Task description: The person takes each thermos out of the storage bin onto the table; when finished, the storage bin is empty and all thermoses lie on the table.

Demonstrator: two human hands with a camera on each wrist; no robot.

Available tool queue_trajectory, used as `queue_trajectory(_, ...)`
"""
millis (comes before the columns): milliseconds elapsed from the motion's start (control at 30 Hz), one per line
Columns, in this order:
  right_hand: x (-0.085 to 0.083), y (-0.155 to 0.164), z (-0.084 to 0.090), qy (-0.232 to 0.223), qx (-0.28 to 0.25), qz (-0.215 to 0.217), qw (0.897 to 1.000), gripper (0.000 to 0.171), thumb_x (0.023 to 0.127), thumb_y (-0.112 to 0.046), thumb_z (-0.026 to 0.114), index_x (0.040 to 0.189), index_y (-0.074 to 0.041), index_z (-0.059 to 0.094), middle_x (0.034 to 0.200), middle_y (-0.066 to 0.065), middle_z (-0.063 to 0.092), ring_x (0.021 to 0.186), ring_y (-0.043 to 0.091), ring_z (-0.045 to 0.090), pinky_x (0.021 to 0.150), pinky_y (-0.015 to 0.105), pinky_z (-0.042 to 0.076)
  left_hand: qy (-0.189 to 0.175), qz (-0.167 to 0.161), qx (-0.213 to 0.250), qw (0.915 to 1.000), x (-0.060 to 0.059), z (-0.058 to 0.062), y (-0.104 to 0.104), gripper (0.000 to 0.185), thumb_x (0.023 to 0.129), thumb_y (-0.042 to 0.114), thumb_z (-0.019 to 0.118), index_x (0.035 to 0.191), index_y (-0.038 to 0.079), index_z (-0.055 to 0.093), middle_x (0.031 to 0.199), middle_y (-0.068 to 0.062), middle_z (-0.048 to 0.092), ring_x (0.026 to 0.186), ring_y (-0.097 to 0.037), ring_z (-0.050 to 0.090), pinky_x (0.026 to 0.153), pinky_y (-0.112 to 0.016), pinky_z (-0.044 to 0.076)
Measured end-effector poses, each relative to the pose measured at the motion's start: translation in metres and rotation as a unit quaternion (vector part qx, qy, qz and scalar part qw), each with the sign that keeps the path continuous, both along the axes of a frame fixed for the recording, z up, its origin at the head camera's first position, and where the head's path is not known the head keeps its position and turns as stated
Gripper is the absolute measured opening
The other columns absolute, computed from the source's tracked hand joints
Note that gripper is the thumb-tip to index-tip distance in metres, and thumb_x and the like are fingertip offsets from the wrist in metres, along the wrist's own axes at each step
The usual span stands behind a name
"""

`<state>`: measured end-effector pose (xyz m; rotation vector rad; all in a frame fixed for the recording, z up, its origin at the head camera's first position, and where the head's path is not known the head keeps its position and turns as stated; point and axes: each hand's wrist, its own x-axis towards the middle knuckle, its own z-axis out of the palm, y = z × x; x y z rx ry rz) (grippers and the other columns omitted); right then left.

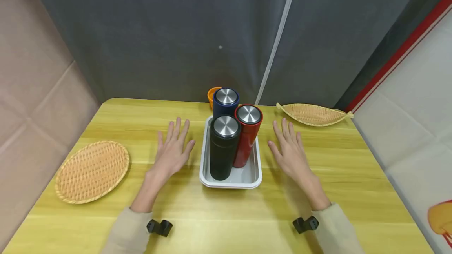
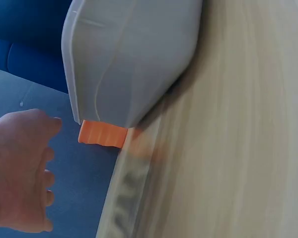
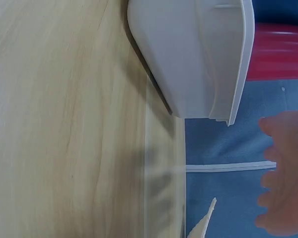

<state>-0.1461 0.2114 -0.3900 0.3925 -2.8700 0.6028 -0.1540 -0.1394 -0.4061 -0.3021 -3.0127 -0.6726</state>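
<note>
Beside the tray (image 1: pixel 231 185) of vacuum flasks (image 1: pixel 224 154), your left hand (image 1: pixel 172 150) at nine o'clock and right hand (image 1: pixel 290 151) at three spread wide.

in a rectangular grey plastic tray (image 1: pixel 247 178), a black cylindrical metal-topped flask (image 1: pixel 224 148) stands before a blue cylindrical metal-topped flask (image 1: pixel 225 104), left of a red cylindrical metal-topped flask (image 1: pixel 248 134); tan oval woven platter (image 1: pixel 92 172) left, tan boat-shaped woven basket (image 1: pixel 315 115) behind right.
</note>
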Motion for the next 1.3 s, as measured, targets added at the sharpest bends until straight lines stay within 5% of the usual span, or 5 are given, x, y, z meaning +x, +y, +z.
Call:
queue_trajectory(200, -0.001, -0.001, 0.002, -0.005, -0.020, 0.005, 1.000, 0.066, 0.101, -0.030, 0.049, 0.154, -0.008, 0.017, 0.158, 0.018, -0.001, 0.144, 0.037, -0.002, 0.114, 0.060, 0.001, -0.051, 0.009, 0.049, 0.9975, 0.004, 0.007, 0.003, 0.068, 0.103, 0.050, 0.023, 0.155, 0.014, -0.002, 0.157, -0.012, -0.012, 0.143, -0.035, -0.013, 0.108, -0.064, -0.015)
queue_trajectory(633, 0.002, -0.002, 0.000, -0.008, -0.101, 0.035, 0.994, 0.073, 0.098, -0.020, 0.056, 0.155, -0.010, 0.012, 0.158, 0.017, 0.001, 0.144, 0.037, 0.002, 0.115, 0.057, 0.008, -0.075, -0.022, 0.141, 0.9869, 0.002, 0.003, 0.004, 0.074, 0.103, 0.044, 0.032, 0.153, 0.011, -0.012, 0.159, -0.015, -0.008, 0.144, -0.038, -0.005, 0.113, -0.061, -0.003)
queue_trajectory(833, 0.000, -0.006, 0.002, 0.010, -0.169, 0.054, 0.984, 0.079, 0.096, -0.008, 0.057, 0.155, -0.011, 0.004, 0.160, 0.007, 0.004, 0.145, 0.030, 0.009, 0.117, 0.049, 0.013, -0.088, -0.038, 0.233, 0.9677, 0.002, 0.004, 0.008, 0.076, 0.103, 0.040, 0.039, 0.153, 0.017, -0.014, 0.159, -0.015, -0.001, 0.141, -0.036, 0.021, 0.116, -0.049, 0.017)
queue_trajectory(1033, 0.001, -0.010, 0.005, -0.010, -0.228, 0.056, 0.972, 0.083, 0.095, -0.004, 0.058, 0.156, -0.019, 0.004, 0.159, 0.008, 0.012, 0.142, 0.028, 0.020, 0.110, 0.051, 0.031, -0.115, -0.036, 0.275, 0.9538, 0.002, 0.005, 0.012, 0.075, 0.102, 0.033, 0.045, 0.155, 0.011, -0.004, 0.151, -0.023, 0.031, 0.118, -0.039, 0.053, 0.095, -0.048, 0.049)
queue_trajectory(1300, 0.002, -0.016, 0.006, -0.013, -0.306, 0.096, 0.947, 0.077, 0.092, 0.000, 0.061, 0.155, -0.010, 0.016, 0.154, 0.015, 0.026, 0.138, 0.033, 0.031, 0.104, 0.047, 0.041, -0.187, -0.018, 0.374, 0.9083, 0.001, 0.013, 0.015, 0.068, 0.101, 0.024, 0.049, 0.155, 0.009, 0.010, 0.130, -0.024, 0.052, 0.079, -0.042, 0.065, 0.064, -0.049, 0.058)
